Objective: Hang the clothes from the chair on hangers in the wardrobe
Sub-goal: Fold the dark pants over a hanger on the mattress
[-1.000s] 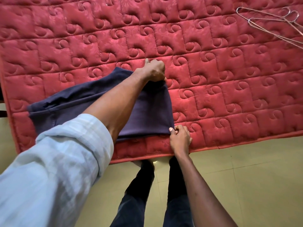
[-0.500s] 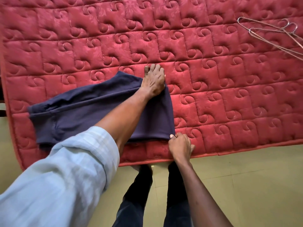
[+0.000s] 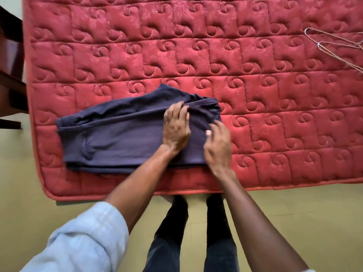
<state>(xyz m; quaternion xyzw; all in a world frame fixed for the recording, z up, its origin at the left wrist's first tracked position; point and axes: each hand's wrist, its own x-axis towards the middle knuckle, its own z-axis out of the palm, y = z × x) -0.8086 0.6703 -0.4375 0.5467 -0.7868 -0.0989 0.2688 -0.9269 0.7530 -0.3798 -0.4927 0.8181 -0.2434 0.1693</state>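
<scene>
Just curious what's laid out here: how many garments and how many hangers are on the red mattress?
Dark blue garment, folded on the red mattress: 1
Wire hangers, lying overlapped at the right edge: 2 as far as shows
Total: 3

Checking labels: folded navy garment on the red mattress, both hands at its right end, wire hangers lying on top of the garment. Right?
Not quite. In the head view the wire hangers lie on the bare red mattress, far right, apart from the navy garment. The rest holds: left hand, right hand.
</scene>
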